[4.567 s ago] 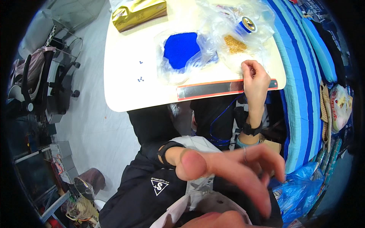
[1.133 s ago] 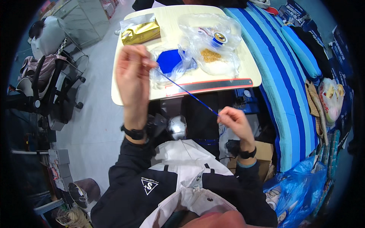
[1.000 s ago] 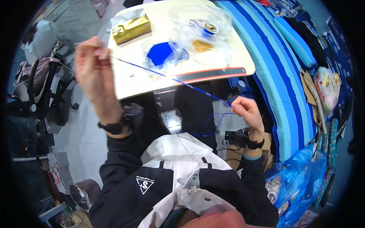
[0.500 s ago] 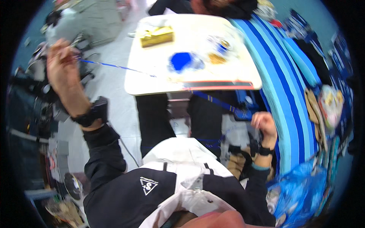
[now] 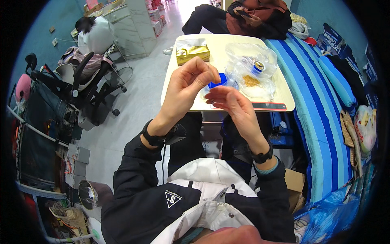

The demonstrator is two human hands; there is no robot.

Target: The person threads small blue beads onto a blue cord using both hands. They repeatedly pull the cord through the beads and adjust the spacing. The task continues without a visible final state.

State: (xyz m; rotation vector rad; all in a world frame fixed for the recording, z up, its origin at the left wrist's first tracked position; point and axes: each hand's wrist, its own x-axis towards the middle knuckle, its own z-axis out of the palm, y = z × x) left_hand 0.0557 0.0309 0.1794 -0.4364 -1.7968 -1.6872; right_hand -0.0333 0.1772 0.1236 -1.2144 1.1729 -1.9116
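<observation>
My left hand [image 5: 193, 83] is raised over the table's near edge, thumb and fingertips pinched together. Whatever lies in that pinch is too small to make out. Just right of it and a little lower is my right hand [image 5: 237, 107], its bent fingers pointing at the left fingertips. Any thin thing between the two hands does not show clearly. Partly hidden behind my hands, a bright blue patch [image 5: 219, 79] lies on the cream table [image 5: 227, 40]. Beyond the right hand, small golden-brown pieces [image 5: 251, 81] lie heaped on clear plastic [image 5: 266, 91].
A gold tissue box [image 5: 193, 53] stands at the far left of the table, an opened can [image 5: 258, 67] at the right. Along the near edge lies a dark, red-edged strip [image 5: 270, 106]. A blue striped bed [image 5: 313, 105] flanks the table; another person [image 5: 252, 20] sits beyond.
My hands were wide apart, with a thin blue strand running from the left one. Both have come together over the table edge, and the strand no longer shows. The view has shifted.
</observation>
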